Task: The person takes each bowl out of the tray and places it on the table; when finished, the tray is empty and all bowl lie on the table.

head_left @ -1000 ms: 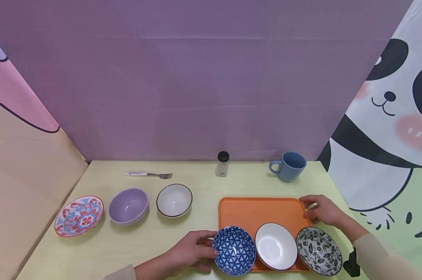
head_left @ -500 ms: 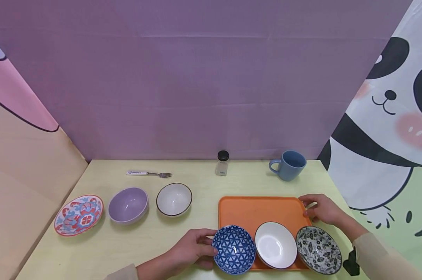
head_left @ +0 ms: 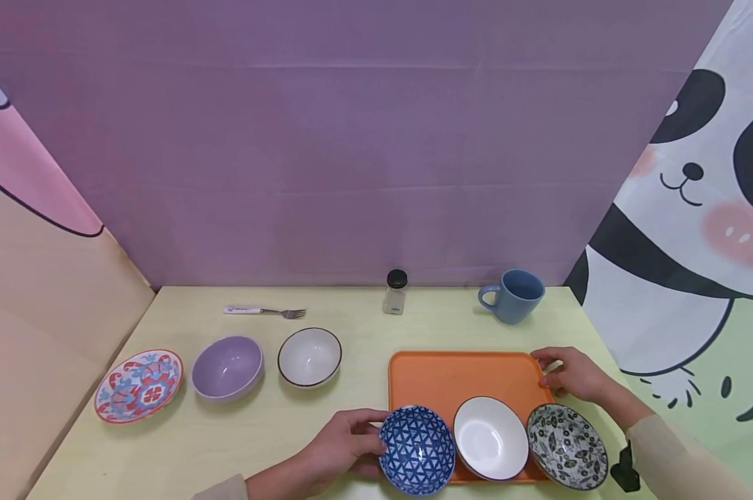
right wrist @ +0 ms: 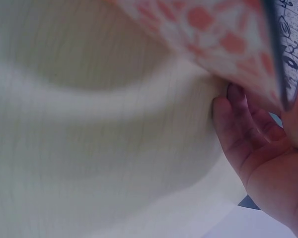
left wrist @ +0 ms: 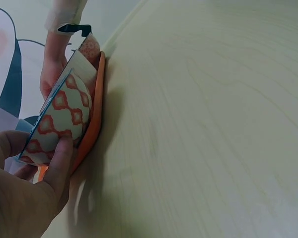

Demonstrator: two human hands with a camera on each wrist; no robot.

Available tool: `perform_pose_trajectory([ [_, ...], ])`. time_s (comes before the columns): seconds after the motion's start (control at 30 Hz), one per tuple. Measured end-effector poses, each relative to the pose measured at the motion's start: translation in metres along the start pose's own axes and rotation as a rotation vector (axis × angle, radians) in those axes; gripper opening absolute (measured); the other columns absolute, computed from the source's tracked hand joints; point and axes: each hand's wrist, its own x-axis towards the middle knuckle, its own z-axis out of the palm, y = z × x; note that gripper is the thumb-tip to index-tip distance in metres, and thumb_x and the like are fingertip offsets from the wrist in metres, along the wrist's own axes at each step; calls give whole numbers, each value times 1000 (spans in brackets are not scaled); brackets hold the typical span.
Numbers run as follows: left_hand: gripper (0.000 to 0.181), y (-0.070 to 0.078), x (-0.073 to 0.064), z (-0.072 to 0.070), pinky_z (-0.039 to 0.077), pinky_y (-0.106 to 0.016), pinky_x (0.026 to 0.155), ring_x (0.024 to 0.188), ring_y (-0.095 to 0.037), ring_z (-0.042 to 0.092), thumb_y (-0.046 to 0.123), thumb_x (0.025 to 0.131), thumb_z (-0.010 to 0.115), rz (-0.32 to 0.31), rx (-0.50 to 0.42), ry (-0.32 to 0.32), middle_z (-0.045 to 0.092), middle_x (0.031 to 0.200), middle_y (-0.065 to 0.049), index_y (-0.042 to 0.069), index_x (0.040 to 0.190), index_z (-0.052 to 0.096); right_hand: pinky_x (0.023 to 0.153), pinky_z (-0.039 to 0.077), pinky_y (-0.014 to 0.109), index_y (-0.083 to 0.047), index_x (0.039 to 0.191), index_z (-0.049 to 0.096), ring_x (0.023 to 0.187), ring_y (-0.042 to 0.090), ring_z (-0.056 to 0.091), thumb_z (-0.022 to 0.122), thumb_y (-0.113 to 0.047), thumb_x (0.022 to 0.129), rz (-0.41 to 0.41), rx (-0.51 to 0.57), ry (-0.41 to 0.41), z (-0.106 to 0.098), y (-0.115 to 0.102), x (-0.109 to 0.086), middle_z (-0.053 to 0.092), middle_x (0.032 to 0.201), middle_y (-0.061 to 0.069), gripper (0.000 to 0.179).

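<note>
My left hand pinches the left rim of a blue bowl with white triangles, over the front left of an orange tray. Seen from the left wrist, the fingers press its cream outside with red shapes, the thumb at the rim. A white bowl with a dark rim sits beside it on the tray. At the tray's front right, a black-and-white leaf-patterned bowl leans outward. My right hand grips the tray's back right corner; in the right wrist view, the leaf-patterned bowl partly hides its fingertips.
Left of the tray stand a small white bowl, a purple bowl and a red-and-blue patterned plate. Along the back lie a fork, a black-capped glass jar and a blue mug. A purple backdrop rises behind.
The blue bowl has tilted and shifted very slightly toward the front in my left hand. My right hand keeps its place at the tray corner. The whole view has shifted a little.
</note>
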Motion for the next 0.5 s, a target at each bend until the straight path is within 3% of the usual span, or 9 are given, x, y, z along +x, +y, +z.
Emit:
perform_pose_trajectory([
  [0.5, 58, 11, -8, -4, 65, -43, 75, 85, -24, 74, 5, 87, 68, 3, -4, -9, 68, 106, -14, 2, 145, 57, 70, 63, 38, 3, 139, 57, 83, 24, 63, 70, 4, 89, 12, -9, 0, 1, -3, 0, 60, 116, 19, 51],
])
